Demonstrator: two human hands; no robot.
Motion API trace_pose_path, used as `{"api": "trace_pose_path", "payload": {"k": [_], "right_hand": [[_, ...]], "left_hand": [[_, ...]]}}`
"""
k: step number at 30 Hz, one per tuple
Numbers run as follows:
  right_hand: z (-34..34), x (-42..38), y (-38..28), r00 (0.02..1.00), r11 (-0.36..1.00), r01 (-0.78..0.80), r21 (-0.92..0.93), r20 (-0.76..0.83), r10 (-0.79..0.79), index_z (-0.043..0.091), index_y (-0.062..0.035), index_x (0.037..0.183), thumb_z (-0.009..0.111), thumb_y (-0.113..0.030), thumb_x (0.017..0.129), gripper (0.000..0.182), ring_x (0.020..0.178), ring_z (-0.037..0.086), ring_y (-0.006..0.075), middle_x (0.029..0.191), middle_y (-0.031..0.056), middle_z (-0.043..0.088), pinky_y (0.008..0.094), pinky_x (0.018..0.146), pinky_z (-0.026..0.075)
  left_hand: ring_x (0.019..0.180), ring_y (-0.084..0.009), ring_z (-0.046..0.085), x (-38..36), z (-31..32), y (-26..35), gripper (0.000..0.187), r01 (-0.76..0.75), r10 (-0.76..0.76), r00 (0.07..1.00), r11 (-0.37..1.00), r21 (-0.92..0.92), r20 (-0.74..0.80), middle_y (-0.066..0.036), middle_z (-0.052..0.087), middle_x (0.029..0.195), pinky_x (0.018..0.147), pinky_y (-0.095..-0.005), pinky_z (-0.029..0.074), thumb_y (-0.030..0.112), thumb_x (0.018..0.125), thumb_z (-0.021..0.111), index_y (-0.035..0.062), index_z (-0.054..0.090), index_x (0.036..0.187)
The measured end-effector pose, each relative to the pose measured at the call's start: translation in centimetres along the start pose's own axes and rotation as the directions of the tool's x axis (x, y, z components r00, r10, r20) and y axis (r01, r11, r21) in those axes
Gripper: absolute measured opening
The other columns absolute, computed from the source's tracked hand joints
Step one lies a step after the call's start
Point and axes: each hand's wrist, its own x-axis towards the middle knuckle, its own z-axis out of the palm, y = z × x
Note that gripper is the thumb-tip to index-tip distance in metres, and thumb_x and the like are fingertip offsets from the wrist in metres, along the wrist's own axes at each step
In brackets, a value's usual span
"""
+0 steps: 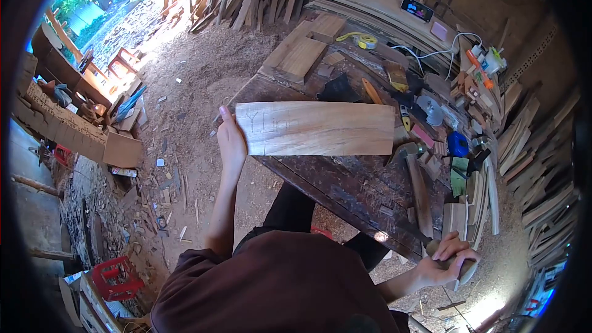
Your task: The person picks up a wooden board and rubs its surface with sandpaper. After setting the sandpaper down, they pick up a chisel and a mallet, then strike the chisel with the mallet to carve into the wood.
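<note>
A pale wooden board with pencil-like marks near its left end lies level above the dark workbench. My left hand grips the board's left end, thumb at its upper corner. At the lower right, beside the bench's near corner, my right hand is closed around a rounded wooden handle. A dark part that looks like a blade runs from that hand toward the bench; its full shape is hard to make out. A hammer lies on the bench between the board and my right hand.
On the bench are a yellow tape measure, a blue tape measure, a brush and a notched wood piece. A phone stands on stacked planks behind. A red stool is at the lower left.
</note>
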Motion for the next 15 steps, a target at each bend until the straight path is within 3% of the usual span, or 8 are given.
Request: {"api": "trace_pose_path", "payload": {"k": [4,6,7,9,10,12,13,15], "right_hand": [[-0.9,0.2,0.3,0.987,0.995,0.039,0.087,0.155,-0.052,0.038,-0.0148,0.079,0.058,-0.032,0.091,0.029,0.043,0.03,0.0069,0.053,-0.0036,0.031,0.0298,0.071,0.037],[-1.8,0.4,0.5,0.953,0.99,0.024,0.136,0.295,-0.063,0.042,-0.0123,0.082,0.061,-0.033,0.089,0.03,0.048,0.039,0.0093,0.058,0.0004,0.04,0.0308,0.072,0.039],[-1.9,0.5,0.6,0.955,0.991,0.027,0.129,0.29,-0.064,0.042,-0.0123,0.082,0.061,-0.033,0.089,0.03,0.048,0.039,0.0093,0.058,0.0004,0.04,0.0308,0.072,0.039],[-2.2,0.8,0.9,0.905,0.987,-0.01,-0.158,0.419,0.076,0.048,-0.0076,0.092,0.064,-0.032,0.089,0.029,0.064,0.052,0.0153,0.074,0.0074,0.052,0.0336,0.077,0.042],[-2.4,0.5,0.9,0.908,0.986,-0.008,-0.165,0.413,0.076,0.048,-0.0076,0.092,0.064,-0.032,0.089,0.029,0.064,0.052,0.0153,0.074,0.0074,0.052,0.0336,0.077,0.042],[-3.4,-0.4,0.6,0.863,0.877,-0.275,-0.393,0.302,0.406,0.05,-0.0037,0.102,0.064,-0.029,0.09,0.031,0.085,0.057,0.0218,0.093,0.0132,0.056,0.0357,0.083,0.044],[-4.2,-0.5,0.4,0.825,0.846,-0.349,-0.402,0.296,0.481,0.051,-0.0024,0.107,0.062,-0.029,0.093,0.032,0.09,0.057,0.0214,0.097,0.0129,0.055,0.0347,0.086,0.044],[-5.6,-0.6,0.1,0.822,0.83,-0.347,-0.437,0.284,0.493,0.052,-0.0023,0.107,0.062,-0.03,0.093,0.032,0.089,0.056,0.0207,0.097,0.0124,0.055,0.0341,0.085,0.044]], "left_hand": [[0.068,-0.0158,0.057,0.3,0.2,-0.7,0.081,-0.031,0.031,1.0,0.997,-0.072,0.003,-0.01,0.063,0.071,0.069,-0.0325,0.046,0.054,0.106,0.017,-0.0068,0.066,0.085],[0.069,-0.0145,0.057,0.3,0.4,-0.9,0.079,-0.078,0.079,0.997,0.988,-0.136,0.001,-0.008,0.063,0.073,0.069,-0.0318,0.046,0.052,0.106,0.018,-0.0067,0.065,0.085],[0.069,-0.0145,0.057,0.4,0.5,-1.1,0.079,-0.078,0.081,0.997,0.987,-0.138,0.011,-0.008,0.063,0.073,0.069,-0.0318,0.046,0.052,0.106,0.018,-0.0067,0.065,0.085],[0.07,-0.0131,0.056,0.5,0.7,-1.7,0.077,-0.096,0.096,0.995,0.977,-0.189,-0.012,-0.007,0.063,0.074,0.069,-0.0308,0.045,0.051,0.107,0.018,-0.0067,0.065,0.085],[0.07,-0.0131,0.056,0.5,0.7,-1.8,0.077,-0.096,0.098,0.995,0.977,-0.192,-0.002,-0.007,0.063,0.074,0.069,-0.0308,0.045,0.051,0.107,0.018,-0.0067,0.065,0.085],[0.07,-0.0126,0.056,0.5,0.7,-1.8,0.077,-0.084,0.08,0.996,0.984,-0.16,-0.035,-0.007,0.063,0.074,0.068,-0.0303,0.045,0.051,0.107,0.018,-0.0063,0.064,0.085],[0.071,-0.0128,0.057,0.6,0.7,-1.8,0.076,-0.086,0.083,0.996,0.977,-0.196,-0.023,-0.008,0.065,0.077,0.069,-0.03,0.046,0.051,0.107,0.018,-0.0068,0.065,0.089],[0.073,-0.0132,0.059,0.5,0.6,-1.6,0.076,-0.076,0.077,0.997,0.978,-0.195,-0.004,-0.008,0.066,0.079,0.071,-0.0301,0.047,0.05,0.107,0.019,-0.0071,0.066,0.092]]}}
